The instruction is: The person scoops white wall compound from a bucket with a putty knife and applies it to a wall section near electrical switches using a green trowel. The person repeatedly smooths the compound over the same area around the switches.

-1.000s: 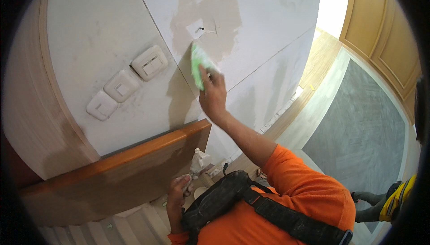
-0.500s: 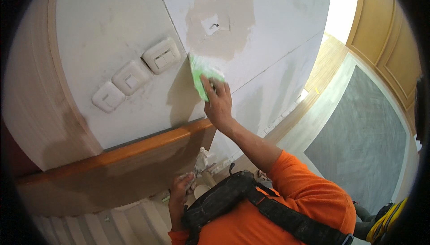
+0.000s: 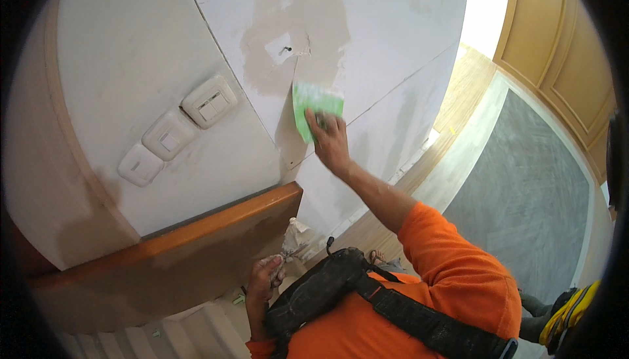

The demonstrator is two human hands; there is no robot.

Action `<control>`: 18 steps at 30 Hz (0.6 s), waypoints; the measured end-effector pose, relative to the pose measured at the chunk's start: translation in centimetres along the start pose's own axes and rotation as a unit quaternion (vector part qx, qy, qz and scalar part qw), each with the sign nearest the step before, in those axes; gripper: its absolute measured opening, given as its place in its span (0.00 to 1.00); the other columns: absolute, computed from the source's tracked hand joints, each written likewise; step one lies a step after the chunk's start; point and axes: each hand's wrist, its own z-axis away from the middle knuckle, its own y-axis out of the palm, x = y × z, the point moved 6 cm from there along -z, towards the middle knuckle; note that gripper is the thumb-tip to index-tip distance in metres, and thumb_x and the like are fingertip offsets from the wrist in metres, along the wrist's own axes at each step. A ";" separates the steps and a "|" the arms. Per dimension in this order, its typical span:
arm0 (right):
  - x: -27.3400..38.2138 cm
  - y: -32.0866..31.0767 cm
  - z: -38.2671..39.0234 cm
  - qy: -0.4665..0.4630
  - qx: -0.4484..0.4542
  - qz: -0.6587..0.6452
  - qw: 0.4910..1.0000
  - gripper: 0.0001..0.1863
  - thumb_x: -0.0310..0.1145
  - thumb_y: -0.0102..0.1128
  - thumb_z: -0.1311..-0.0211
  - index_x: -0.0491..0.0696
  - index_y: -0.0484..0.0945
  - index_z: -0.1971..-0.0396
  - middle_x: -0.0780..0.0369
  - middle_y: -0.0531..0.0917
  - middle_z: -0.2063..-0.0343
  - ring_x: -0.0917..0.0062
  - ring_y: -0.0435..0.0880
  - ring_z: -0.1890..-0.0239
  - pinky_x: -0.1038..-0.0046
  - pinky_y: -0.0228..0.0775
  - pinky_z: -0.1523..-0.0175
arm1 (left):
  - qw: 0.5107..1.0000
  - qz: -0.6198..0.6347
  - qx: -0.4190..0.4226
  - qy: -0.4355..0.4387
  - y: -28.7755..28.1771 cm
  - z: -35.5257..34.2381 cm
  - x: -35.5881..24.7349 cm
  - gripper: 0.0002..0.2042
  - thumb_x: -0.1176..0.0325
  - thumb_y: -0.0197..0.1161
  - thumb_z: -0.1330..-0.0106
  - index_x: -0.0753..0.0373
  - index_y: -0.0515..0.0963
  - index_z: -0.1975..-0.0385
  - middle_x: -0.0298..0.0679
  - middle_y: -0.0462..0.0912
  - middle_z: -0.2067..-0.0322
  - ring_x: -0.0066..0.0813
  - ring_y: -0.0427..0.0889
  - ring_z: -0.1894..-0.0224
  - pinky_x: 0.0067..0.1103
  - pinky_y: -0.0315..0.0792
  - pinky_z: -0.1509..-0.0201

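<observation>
My right hand (image 3: 332,146) grips a green flat putty spreader (image 3: 319,100), its blade smeared with white and held against the white wall (image 3: 400,18). Just beyond the blade is a pinkish-beige filled patch (image 3: 331,21) around a pale square with a short dark wire (image 3: 286,49) poking out. Low down near my chest, my left hand (image 3: 263,277) is closed around a putty-smeared tool (image 3: 298,233) with whitish lumps on it. Its exact kind is hard to make out.
Three cream switch plates (image 3: 209,102) sit in a row on the wall at left. Below them runs a wooden panel (image 3: 223,211) with an orange-brown top edge. Stair-like ridges (image 3: 151,336) lie at bottom left. A grey floor area (image 3: 524,195) and wooden doors (image 3: 537,31) are at right.
My right hand and the spreader have moved rightward along the wall, from beside the switch plates and panel seam to below the patch. The view has shifted slightly; my left hand stays low.
</observation>
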 end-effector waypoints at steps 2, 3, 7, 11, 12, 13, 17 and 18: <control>-0.1 -1.7 1.4 0.019 0.033 -0.038 0.999 0.40 0.11 0.61 0.53 0.58 0.78 0.37 0.58 0.75 0.49 0.62 0.74 0.46 0.63 0.70 0.41 | 1.000 -0.003 -0.009 0.008 0.2 -0.1 -0.3 0.11 0.61 0.63 0.30 0.63 0.80 0.66 0.32 0.77 0.79 0.18 0.71 0.82 0.17 0.59 0.82; -0.6 -2.6 1.1 0.027 0.046 -0.030 0.998 0.40 0.11 0.61 0.54 0.59 0.80 0.38 0.59 0.77 0.52 0.62 0.75 0.48 0.63 0.71 0.42 | 1.000 -0.005 -0.015 0.012 0.4 -0.1 -0.5 0.10 0.61 0.63 0.31 0.62 0.80 0.67 0.32 0.77 0.79 0.18 0.71 0.82 0.17 0.59 0.81; -3.6 -8.5 -9.3 0.008 -0.096 0.006 0.995 0.40 0.12 0.63 0.57 0.58 0.81 0.40 0.63 0.79 0.53 0.64 0.76 0.50 0.63 0.69 0.46 | 0.998 -0.014 -0.046 0.027 1.6 0.0 -1.3 0.10 0.62 0.62 0.31 0.61 0.80 0.68 0.31 0.77 0.79 0.17 0.71 0.81 0.16 0.59 0.81; -4.7 -6.7 -10.1 -0.065 -0.059 0.012 0.996 0.41 0.14 0.63 0.55 0.61 0.78 0.37 0.63 0.79 0.53 0.65 0.75 0.49 0.64 0.64 0.43 | 0.999 -0.009 -0.023 0.028 3.1 -0.3 -1.8 0.10 0.61 0.62 0.31 0.62 0.80 0.66 0.31 0.76 0.79 0.16 0.71 0.81 0.15 0.59 0.80; -4.3 -5.9 -7.8 -0.072 -0.033 0.019 0.997 0.40 0.16 0.64 0.55 0.61 0.78 0.37 0.63 0.79 0.53 0.66 0.75 0.49 0.64 0.65 0.44 | 0.999 -0.007 -0.020 0.028 3.5 -0.3 -2.0 0.10 0.61 0.62 0.31 0.62 0.80 0.66 0.31 0.76 0.79 0.16 0.71 0.81 0.15 0.58 0.80; -3.6 -5.0 -5.3 -0.080 -0.008 0.026 0.996 0.40 0.17 0.64 0.54 0.61 0.78 0.36 0.63 0.79 0.53 0.66 0.76 0.49 0.64 0.65 0.44 | 0.999 -0.008 -0.021 0.028 3.5 -0.6 -2.0 0.11 0.60 0.62 0.31 0.62 0.80 0.66 0.31 0.76 0.79 0.16 0.71 0.81 0.15 0.58 0.80; -4.1 -5.2 -0.6 -0.076 0.040 0.014 0.996 0.38 0.20 0.67 0.55 0.63 0.80 0.39 0.65 0.79 0.54 0.68 0.76 0.50 0.65 0.64 0.45 | 0.999 -0.005 -0.026 0.027 3.9 -1.1 -1.4 0.11 0.59 0.62 0.30 0.62 0.80 0.66 0.31 0.75 0.80 0.16 0.70 0.81 0.15 0.58 0.80; -4.7 -5.8 -1.1 -0.074 0.031 0.031 0.996 0.37 0.20 0.67 0.55 0.63 0.81 0.40 0.65 0.79 0.54 0.69 0.76 0.50 0.65 0.64 0.45 | 0.999 -0.004 -0.028 0.028 3.8 -1.3 -1.2 0.12 0.59 0.62 0.30 0.62 0.79 0.66 0.31 0.75 0.80 0.16 0.69 0.81 0.15 0.58 0.80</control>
